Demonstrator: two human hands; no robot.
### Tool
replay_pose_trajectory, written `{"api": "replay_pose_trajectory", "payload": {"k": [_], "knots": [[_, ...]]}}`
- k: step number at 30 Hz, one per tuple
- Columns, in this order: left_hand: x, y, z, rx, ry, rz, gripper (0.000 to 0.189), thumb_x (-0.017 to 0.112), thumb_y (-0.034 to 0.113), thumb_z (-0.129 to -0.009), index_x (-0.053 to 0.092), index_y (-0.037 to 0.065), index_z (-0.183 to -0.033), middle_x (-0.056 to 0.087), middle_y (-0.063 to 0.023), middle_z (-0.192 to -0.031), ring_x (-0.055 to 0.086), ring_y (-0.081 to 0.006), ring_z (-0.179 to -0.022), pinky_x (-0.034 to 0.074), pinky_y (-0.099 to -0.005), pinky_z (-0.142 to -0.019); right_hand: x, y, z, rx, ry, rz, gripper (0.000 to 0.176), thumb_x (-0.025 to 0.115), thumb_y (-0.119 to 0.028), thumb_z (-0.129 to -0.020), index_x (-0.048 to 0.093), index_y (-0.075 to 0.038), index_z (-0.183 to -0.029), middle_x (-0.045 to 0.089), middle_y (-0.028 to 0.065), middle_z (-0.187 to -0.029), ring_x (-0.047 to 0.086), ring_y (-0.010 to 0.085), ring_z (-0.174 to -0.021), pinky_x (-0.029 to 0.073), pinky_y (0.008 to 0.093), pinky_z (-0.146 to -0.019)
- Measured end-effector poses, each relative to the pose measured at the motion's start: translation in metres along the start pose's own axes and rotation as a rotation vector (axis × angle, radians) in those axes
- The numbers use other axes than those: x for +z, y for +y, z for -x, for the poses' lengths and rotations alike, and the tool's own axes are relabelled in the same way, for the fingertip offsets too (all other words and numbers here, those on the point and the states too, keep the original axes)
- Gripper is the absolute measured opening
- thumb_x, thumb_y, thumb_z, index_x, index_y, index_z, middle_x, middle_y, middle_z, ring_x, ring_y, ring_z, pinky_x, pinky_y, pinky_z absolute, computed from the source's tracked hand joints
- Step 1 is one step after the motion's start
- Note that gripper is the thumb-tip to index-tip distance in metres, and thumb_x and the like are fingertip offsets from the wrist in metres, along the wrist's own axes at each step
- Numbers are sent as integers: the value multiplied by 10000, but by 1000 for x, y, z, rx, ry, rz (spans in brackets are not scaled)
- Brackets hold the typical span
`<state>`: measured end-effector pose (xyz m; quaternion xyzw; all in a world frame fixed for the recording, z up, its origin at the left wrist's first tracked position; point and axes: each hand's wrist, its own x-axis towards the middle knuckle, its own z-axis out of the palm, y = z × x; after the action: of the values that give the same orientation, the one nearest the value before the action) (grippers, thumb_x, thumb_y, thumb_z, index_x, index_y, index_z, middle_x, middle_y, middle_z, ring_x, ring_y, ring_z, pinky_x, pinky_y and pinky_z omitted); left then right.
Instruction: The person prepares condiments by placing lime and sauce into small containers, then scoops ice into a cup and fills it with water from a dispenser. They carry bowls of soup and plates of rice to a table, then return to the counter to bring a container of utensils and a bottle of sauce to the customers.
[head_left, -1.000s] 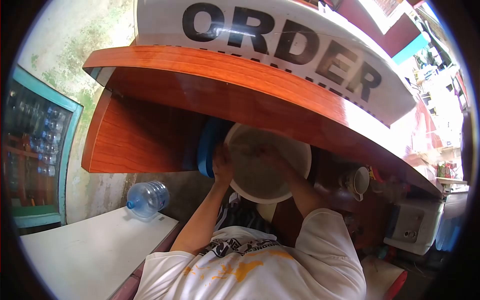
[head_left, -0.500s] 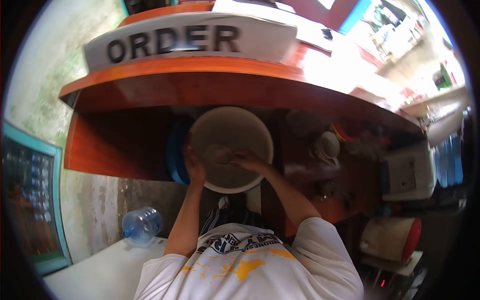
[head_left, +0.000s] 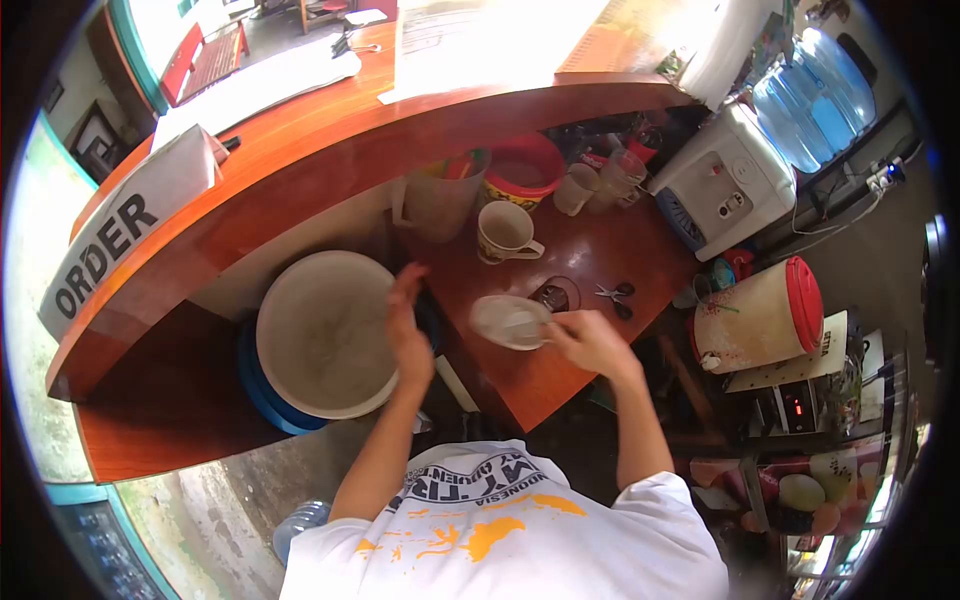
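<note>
My right hand (head_left: 590,343) is closed around the end of a translucent scoop (head_left: 508,322), held over the wooden counter. Right behind it stands a glass with something dark inside (head_left: 558,295), partly covered by my hand and the scoop. My left hand (head_left: 408,325) is empty, fingers apart, at the right rim of a large whitish tub (head_left: 275,368). Pale contents show inside the tub, which sits in a blue basin (head_left: 258,392). A mug (head_left: 506,233) with a handle stands beyond the scoop, and scissors (head_left: 617,297) lie to the right of the glass.
Along the back are a pitcher (head_left: 440,205), a red tub (head_left: 523,165) and clear cups (head_left: 577,190). A water dispenser (head_left: 722,185) stands at the right, with a red-lidded drink container (head_left: 765,318) below it. The raised counter ledge (head_left: 400,150) curves above the tub.
My view has swung right. My right hand has carried the scoop out of the tub and over the counter by the glass. My left hand has moved from the tub's left side to its right rim.
</note>
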<state>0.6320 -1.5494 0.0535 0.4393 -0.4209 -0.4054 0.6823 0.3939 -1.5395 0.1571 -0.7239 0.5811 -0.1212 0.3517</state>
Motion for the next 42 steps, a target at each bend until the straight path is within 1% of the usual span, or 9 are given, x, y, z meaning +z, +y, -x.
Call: {"api": "replay_pose_trajectory", "payload": {"k": [3,4,8,14,20,28,31,34,42], "knots": [[68,-5,4,-37,-215,136,547,191,396,-996,443,3,-1280,494,-157,-1257,420,-239,-1231,270,-374,-1077,-36,20,23,77,229,283,250,578,-229,-833,643,7,-778,551,196,-596,571,289,-541,421,387,-531],[86,-8,7,-70,-267,137,542,190,389,-998,436,0,-1284,492,-156,-1258,420,-238,-1232,273,-374,-1077,-47,13,26,211,186,350,219,564,-217,-820,678,-30,-811,611,203,-697,615,357,-683,478,425,-639],[131,-24,19,-191,-421,247,535,185,382,-999,414,0,-1295,477,-162,-1270,420,-234,-1232,289,-382,-1073,-52,34,18,277,243,575,235,581,-231,-801,683,-20,-790,643,185,-726,641,334,-731,505,407,-669],[141,-47,25,-308,-473,187,555,187,406,-997,402,-14,-1289,454,-181,-1267,428,-243,-1225,319,-375,-1062,-49,18,4,303,230,821,195,593,-188,-769,680,-15,-744,658,174,-746,661,305,-722,522,386,-665],[123,-42,18,-123,-362,102,538,228,391,-999,432,-37,-1253,466,-182,-1250,453,-248,-1197,362,-373,-1032,-56,12,8,256,252,868,229,589,-209,-773,661,-5,-697,637,193,-704,650,326,-685,513,415,-633],[-10,-4,13,-48,-5,-63,503,243,362,-998,508,-31,-1166,525,-157,-1175,493,-245,-1134,384,-380,-992,-52,21,-1,231,282,900,229,576,-231,-798,670,-34,-731,638,178,-701,642,346,-686,509,434,-644],[-93,24,12,61,251,-242,451,281,319,-995,538,-25,-1131,556,-144,-1124,519,-230,-1090,392,-370,-969,-60,-37,2,230,339,835,217,571,-257,-826,641,-52,-818,638,192,-732,635,363,-722,495,463,-639],[-175,39,21,145,531,-488,381,347,270,-983,560,-22,-1102,580,-130,-1081,540,-223,-1057,399,-348,-949,-31,-94,-15,-40,255,640,210,565,-259,-830,616,-58,-862,633,203,-764,627,372,-762,484,478,-645],[-277,-69,41,110,797,-1160,233,473,119,-923,555,-38,-1076,583,-225,-1044,562,-377,-933,450,-413,-829,244,-91,-187,-570,-179,593,190,541,-184,-819,630,-72,-945,648,148,-835,626,338,-780,495,447,-680]]}}
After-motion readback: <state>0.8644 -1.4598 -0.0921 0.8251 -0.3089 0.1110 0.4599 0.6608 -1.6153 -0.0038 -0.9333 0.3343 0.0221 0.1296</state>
